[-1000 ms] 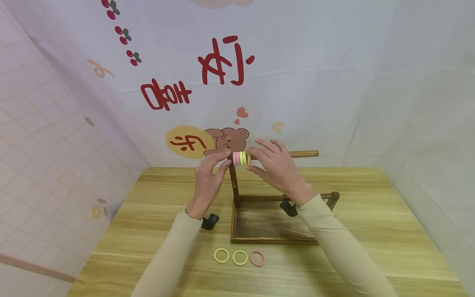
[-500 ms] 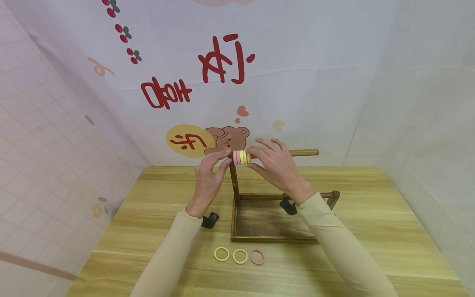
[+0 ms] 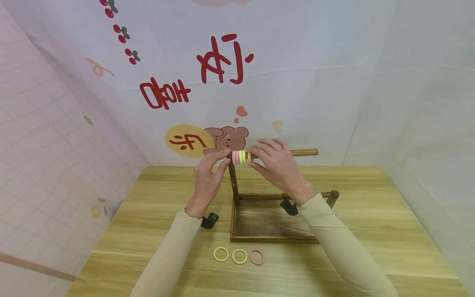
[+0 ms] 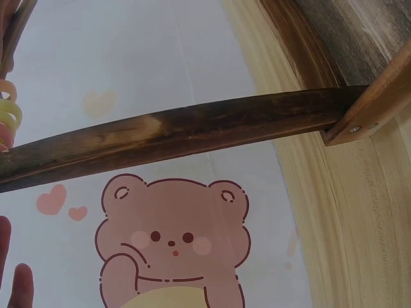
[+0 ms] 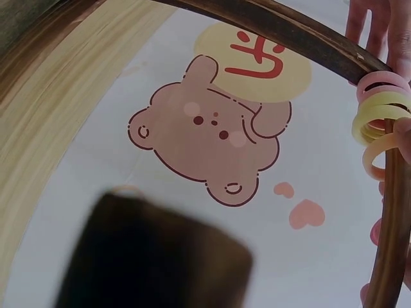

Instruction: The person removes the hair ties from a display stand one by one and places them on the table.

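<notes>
A dark wooden stand has an upright post [image 3: 234, 183] and a round rod [image 3: 306, 152] reaching right from its top. Pink rings [image 3: 235, 158] hang on the rod beside the post, followed by yellow rings [image 3: 242, 157]. My right hand [image 3: 276, 165] pinches an orange ring [image 5: 371, 160] around the rod, with a small gap to the yellow ones. At the top of the post, my left hand [image 3: 208, 177] holds the stand between thumb and fingers. Fingers [image 4: 22, 285] of that hand show at the edge of the left wrist view.
Two loose yellow rings [image 3: 221, 261] and one pink ring [image 3: 257, 264] lie in a row in front of the stand's tray base [image 3: 274, 239]. A black object [image 3: 210, 221] shows below my left wrist. A printed cloth [image 3: 315, 103] hangs behind the wooden table [image 3: 159, 185].
Half a second ago the orange ring sat against the yellow rings; now a slim gap separates them. Both hands keep nearly the same position.
</notes>
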The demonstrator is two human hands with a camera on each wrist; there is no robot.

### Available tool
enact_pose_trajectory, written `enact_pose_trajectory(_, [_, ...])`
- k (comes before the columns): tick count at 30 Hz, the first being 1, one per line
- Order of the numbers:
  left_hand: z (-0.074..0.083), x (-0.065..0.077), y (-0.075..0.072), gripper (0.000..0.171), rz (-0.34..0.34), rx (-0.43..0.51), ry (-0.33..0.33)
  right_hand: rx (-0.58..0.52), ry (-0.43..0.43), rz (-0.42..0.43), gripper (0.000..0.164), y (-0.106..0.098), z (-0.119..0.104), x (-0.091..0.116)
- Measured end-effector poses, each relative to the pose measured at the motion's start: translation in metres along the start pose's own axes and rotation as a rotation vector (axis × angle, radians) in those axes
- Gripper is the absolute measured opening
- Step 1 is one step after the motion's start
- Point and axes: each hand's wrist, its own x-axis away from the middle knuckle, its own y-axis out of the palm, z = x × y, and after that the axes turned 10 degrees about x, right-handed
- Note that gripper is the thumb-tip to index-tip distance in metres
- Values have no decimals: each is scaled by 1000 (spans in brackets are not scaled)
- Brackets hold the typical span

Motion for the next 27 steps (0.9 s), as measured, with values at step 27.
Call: enact_pose_trajectory(27, [1,0,1,24,8,7,22,7,42,-7,41,-9,4,7])
